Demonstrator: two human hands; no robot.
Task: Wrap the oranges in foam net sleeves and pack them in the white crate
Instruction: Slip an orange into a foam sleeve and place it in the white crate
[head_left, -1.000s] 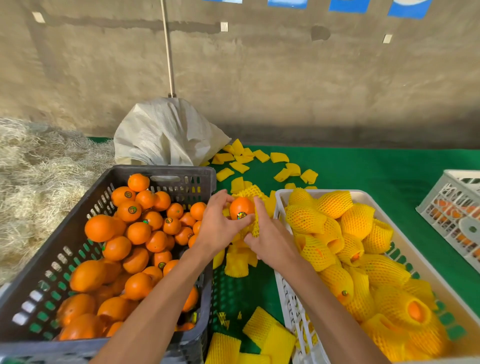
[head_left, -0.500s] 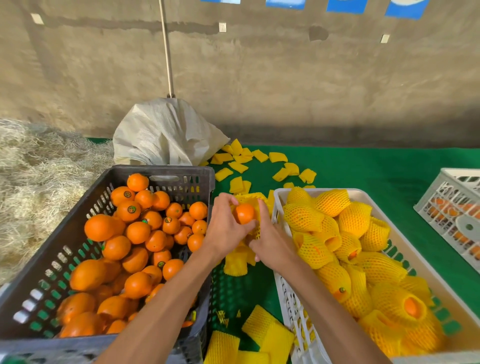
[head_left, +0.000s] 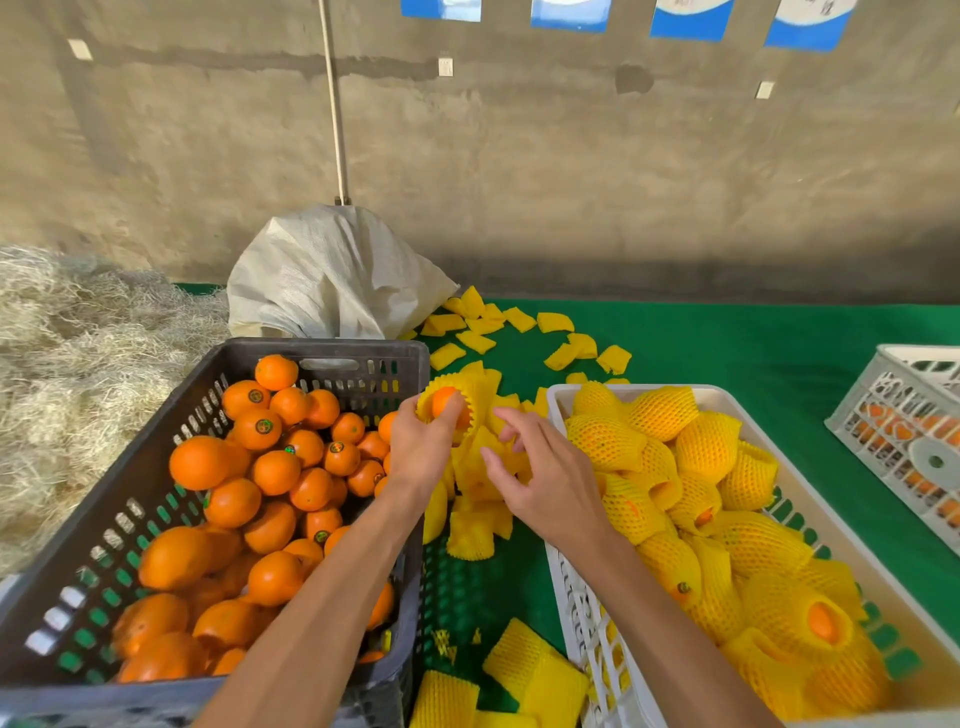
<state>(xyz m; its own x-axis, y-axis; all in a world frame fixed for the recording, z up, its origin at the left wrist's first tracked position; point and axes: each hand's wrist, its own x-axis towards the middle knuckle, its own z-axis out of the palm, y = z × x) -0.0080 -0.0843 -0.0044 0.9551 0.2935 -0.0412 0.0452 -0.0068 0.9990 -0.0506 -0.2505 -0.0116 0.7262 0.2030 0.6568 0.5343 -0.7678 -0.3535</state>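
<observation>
Head camera looks forward and down, close over two crates.

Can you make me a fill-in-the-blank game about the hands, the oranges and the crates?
1. The left hand holds one orange sitting in a ____ foam sleeve.
2. The bare oranges lie in the ____ crate.
3. The wrapped oranges lie in the ____ crate.
4. The right hand is open and holds ____.

Missing words: yellow; dark grey; white; nothing
</observation>
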